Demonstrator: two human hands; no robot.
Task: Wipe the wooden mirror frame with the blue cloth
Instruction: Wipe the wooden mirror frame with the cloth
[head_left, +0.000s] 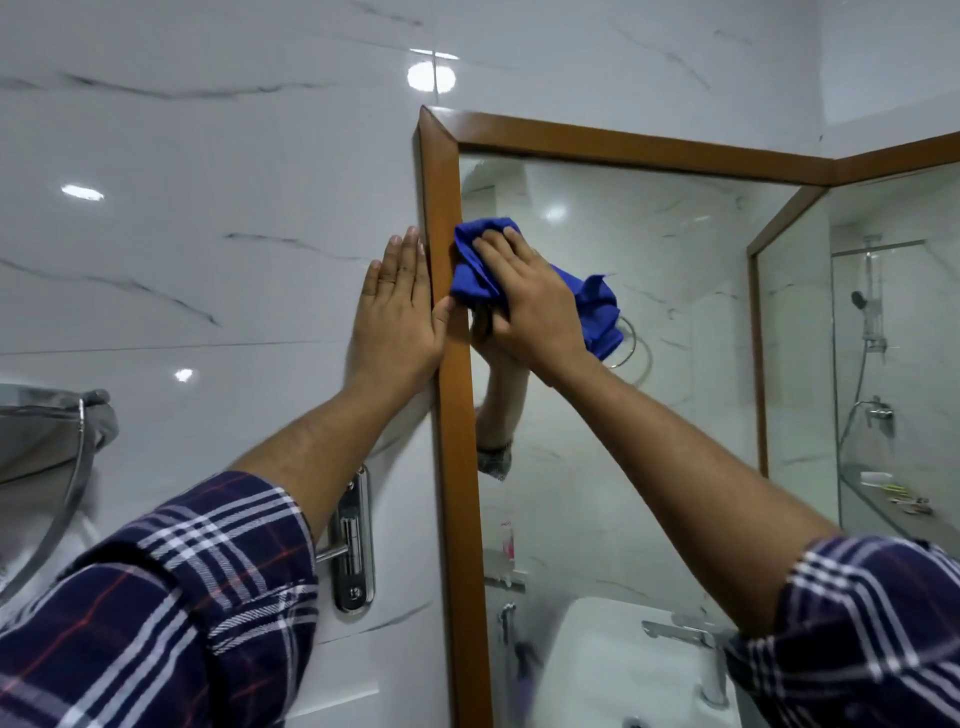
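Frame (457, 415): its left upright runs down the tiled wall (208, 182), brown wood around a mirror (623, 415). The right hand (530, 306) presses the bunched cloth (480, 249) flat against the glass just beside the frame's inner edge, fingers spread over it and thumb hidden beneath. The left hand (397, 317) lies open on the wall, touching the frame's outer edge, thumb on the wood. Judged from this, wiping is under way on the upper part of the upright. Next, the cloth should slide onto the wood and travel along it.
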